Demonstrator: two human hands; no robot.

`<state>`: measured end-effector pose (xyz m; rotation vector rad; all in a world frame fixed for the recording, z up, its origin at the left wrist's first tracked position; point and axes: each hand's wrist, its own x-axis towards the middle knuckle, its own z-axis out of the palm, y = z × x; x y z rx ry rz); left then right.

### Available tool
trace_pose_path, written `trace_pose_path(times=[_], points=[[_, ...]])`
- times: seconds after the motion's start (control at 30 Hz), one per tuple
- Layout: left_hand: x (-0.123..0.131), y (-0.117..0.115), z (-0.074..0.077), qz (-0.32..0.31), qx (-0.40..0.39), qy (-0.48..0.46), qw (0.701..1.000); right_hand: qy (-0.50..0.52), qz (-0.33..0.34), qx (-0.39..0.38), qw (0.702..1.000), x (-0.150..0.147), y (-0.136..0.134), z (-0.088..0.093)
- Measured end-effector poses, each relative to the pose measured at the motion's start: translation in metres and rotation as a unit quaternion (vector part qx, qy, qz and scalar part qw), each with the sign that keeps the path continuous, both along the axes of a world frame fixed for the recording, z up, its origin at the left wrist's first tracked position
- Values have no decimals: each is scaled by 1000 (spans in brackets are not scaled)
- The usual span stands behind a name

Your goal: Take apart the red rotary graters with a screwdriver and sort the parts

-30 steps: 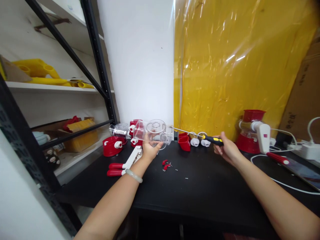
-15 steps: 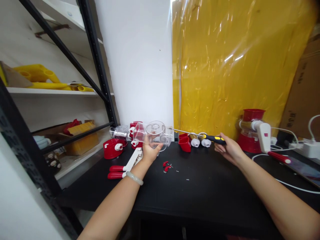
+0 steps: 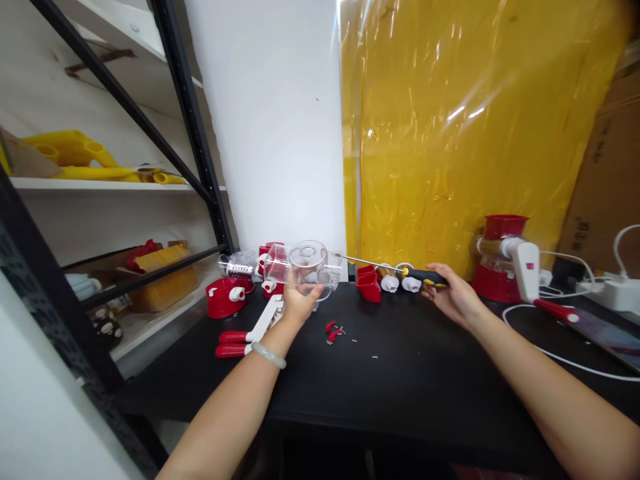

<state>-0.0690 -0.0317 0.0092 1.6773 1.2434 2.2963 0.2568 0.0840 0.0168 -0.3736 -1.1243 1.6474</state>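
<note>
My left hand [image 3: 300, 303] is closed around a clear plastic grater housing [image 3: 309, 261], held above the black table. My right hand [image 3: 453, 297] grips a long screwdriver [image 3: 425, 275] with a black and yellow handle. Its shaft points left, and the tip meets the right end of the housing. Below on the table lie small red plastic parts [image 3: 334, 333] and several tiny screws [image 3: 375, 357]. White crank handles with red grips [image 3: 234, 343] rest left of my left forearm. Behind stand a red base [image 3: 225, 298] and a clear housing with a metal drum [image 3: 241, 265].
A red hopper [image 3: 369, 285] and two grater drums [image 3: 389, 280] stand at the back. An assembled red and white grater [image 3: 500, 260] is at right, beside a phone [image 3: 607, 337] and white cables. A black-framed shelf [image 3: 200, 153] rises at left.
The view has shifted slightly. My right hand's fingers have loosened and shifted a little on the screwdriver handle, while the tip stays at the housing's right end. My left hand keeps its hold.
</note>
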Motion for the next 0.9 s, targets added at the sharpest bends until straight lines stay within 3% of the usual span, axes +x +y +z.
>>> trace_pose_path(times=[0.13, 0.33, 0.43, 0.57, 0.77, 0.9], points=[[0, 0, 0, -1, -4, 4, 1000, 63, 41, -20, 997, 5, -3, 7], [-2, 0, -3, -9, -10, 13, 1000, -40, -3, -30, 999, 0, 1, 0], [-1, -1, -3, 1, -13, 10, 1000, 10, -18, -18, 1000, 0, 1, 2], [1, -2, -3, 10, -18, 16, 1000, 90, 25, -28, 995, 7, -1, 9], [2, -1, -4, 6, -31, 13, 999, -44, -2, -11, 999, 3, 6, 0], [0, 0, -4, 6, -17, 11, 1000, 10, -12, -13, 1000, 1, 6, -1]])
